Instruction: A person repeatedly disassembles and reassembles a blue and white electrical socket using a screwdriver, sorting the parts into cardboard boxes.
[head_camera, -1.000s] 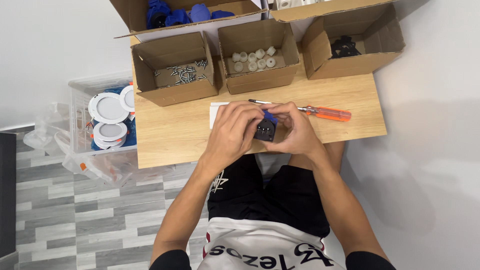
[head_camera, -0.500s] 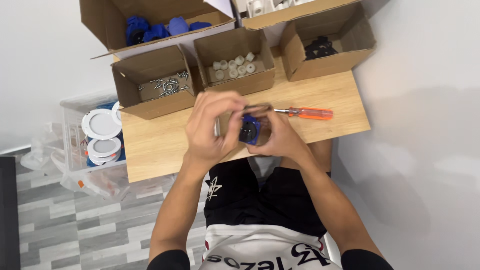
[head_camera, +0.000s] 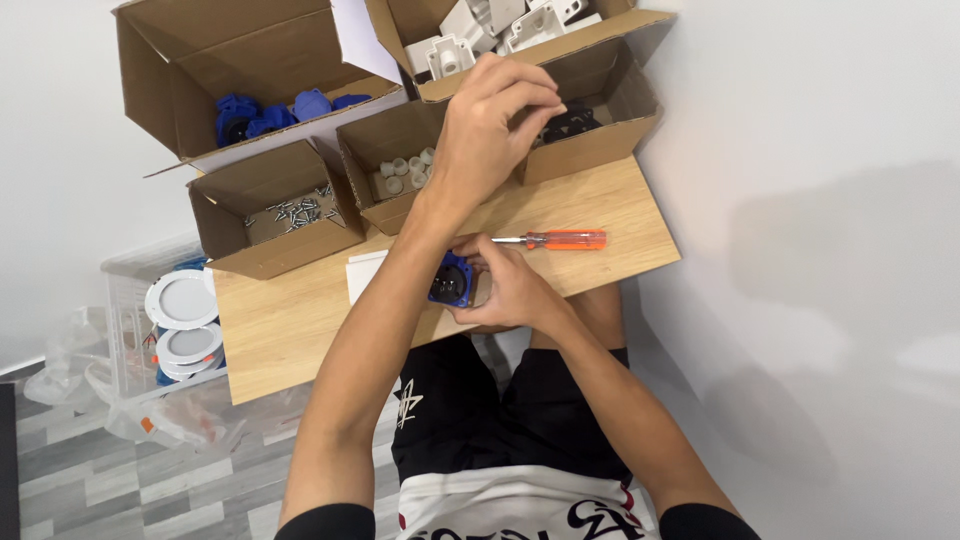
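Right hand: the right hand (head_camera: 510, 290) sits at the near edge of the table, fingers curled and pressed around a small blue and black part (head_camera: 451, 279), which sticks out at 9 o'clock from the palm.
Blue and black part: round, dark in the middle with a blue rim, held just above the table edge, partly over a white sheet (head_camera: 364, 276).
Table: a light wooden table (head_camera: 280, 330) runs from 8 o'clock to 3 o'clock across the view.
Screwdriver: a screwdriver (head_camera: 560, 240) with an orange handle lies flat just beyond the right hand, at its 1 o'clock, handle pointing to 3 o'clock.
Left hand: the left hand (head_camera: 495, 125) reaches far out, at 12 o'clock from the right hand, fingertips bunched together over a box with black parts (head_camera: 585, 125); whether they pinch anything cannot be told.
Middle box: a box of small white caps (head_camera: 395, 175) stands at 9 o'clock of the left hand, partly behind the wrist.
Screw box: a box of loose screws (head_camera: 270, 215) sits farther toward 9 o'clock.
Far boxes: a large box with blue parts (head_camera: 250, 80) at 11 o'clock, and a box of white plastic pieces (head_camera: 490, 25) at 12 o'clock.
Bin: beside the table at 9 o'clock, a clear bin (head_camera: 150, 330) holds round white lamps.
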